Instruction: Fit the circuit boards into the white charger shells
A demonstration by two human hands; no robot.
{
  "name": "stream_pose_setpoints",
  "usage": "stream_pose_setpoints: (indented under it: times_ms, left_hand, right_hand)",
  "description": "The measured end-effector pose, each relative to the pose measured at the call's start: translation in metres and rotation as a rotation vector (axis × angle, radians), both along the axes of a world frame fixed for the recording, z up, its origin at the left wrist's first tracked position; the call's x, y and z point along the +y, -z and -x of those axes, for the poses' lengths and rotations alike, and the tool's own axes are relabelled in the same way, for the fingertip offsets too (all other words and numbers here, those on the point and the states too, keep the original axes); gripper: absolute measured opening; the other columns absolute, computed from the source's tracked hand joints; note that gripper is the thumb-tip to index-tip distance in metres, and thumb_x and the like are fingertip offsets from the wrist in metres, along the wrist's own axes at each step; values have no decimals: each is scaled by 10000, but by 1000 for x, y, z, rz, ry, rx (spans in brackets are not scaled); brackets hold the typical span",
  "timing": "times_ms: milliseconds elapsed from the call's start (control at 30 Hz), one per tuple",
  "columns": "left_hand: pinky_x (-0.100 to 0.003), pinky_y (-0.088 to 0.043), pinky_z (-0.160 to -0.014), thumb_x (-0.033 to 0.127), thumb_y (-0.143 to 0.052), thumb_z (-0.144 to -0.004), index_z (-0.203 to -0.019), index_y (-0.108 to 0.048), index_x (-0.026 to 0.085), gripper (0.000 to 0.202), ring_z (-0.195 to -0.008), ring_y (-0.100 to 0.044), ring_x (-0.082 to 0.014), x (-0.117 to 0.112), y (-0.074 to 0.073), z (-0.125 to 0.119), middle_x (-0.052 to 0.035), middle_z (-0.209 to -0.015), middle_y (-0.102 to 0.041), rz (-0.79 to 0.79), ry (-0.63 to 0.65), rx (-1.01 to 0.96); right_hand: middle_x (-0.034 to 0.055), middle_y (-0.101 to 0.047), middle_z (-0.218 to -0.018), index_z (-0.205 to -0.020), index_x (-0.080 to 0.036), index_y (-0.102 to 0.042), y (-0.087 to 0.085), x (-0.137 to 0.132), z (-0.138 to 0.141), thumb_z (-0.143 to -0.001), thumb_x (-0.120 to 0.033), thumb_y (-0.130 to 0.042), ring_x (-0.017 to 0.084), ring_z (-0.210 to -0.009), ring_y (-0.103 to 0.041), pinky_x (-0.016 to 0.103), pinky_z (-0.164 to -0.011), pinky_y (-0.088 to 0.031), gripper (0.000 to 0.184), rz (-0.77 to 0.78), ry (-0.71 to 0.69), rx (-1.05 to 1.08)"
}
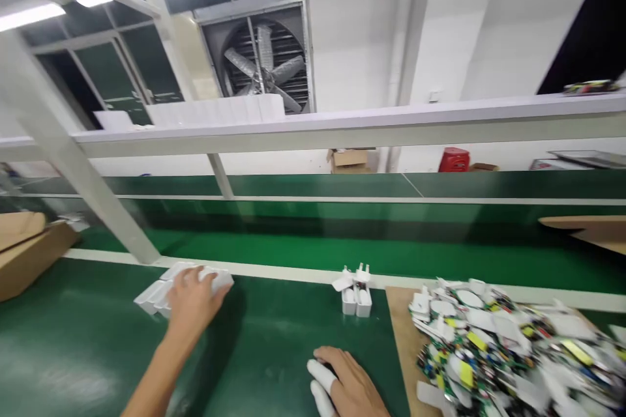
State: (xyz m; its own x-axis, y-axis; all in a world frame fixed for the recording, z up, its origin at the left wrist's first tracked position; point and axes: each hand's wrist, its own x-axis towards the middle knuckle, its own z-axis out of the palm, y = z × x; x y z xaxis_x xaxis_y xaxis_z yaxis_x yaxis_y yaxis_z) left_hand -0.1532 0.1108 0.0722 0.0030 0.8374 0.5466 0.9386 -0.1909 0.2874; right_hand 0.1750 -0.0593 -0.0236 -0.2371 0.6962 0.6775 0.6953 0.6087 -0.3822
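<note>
My left hand [192, 303] reaches to the left part of the green work table, its fingers bent round a white plastic casing [222, 279]. Close beside it lie more white open casings [155, 294], partly covered by the hand. Low in the middle, my right hand [352, 386] is over the table surface with fingers loosely apart and nothing visible in them. White finger cots [321, 374] cover two of its fingers. Beyond that hand stand two small white charger housings [356, 300], with parts poking out of their tops.
A heap of circuit boards with white parts [489, 345] covers a brown cardboard sheet [398, 332] at the right. Cardboard boxes [34, 254] sit at the far left. A slanting white post [92, 189] rises behind my left hand. The green conveyor belt [293, 244] runs behind the table edge.
</note>
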Motion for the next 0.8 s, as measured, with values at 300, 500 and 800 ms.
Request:
stream_pose_setpoints:
  times_ms: [300, 500, 800]
  left_hand:
    - [-507, -527, -1115, 447, -535, -968, -855, -782, 236, 344, -1295, -630, -357, 7, 40, -71, -95, -1367, -708, 126, 460, 189]
    - [-412, -623, -999, 450, -490, -1042, -1023, -777, 335, 310, -1299, -674, -305, -33, 56, -99, -7, -1538, -606, 374, 757, 95]
    - [-354, -640, -934, 440, -572, -1009, -1043, -802, 313, 265, -1144, -753, -288, -44, 65, -107, -44, -1513, -621, 443, 806, -103]
  right_hand:
    - [148, -699, -1279, -1370, -172, -585, -76, -3, -61, -999, -132, -544, 258, -1140, -692, 421, -993, -625, 376, -76, 223, -86]
    - [169, -717, -1208, -1251, -175, -657, -80, -44, -162, -907, -155, -594, 347, -1103, -673, 522, -893, -611, 350, 55, 549, -384]
    - [149, -701, -1232, -1398, -226, -579, -93, -78, -189, -898, -161, -562, 353, -1130, -659, 484, -861, -588, 505, 3, 650, -427]
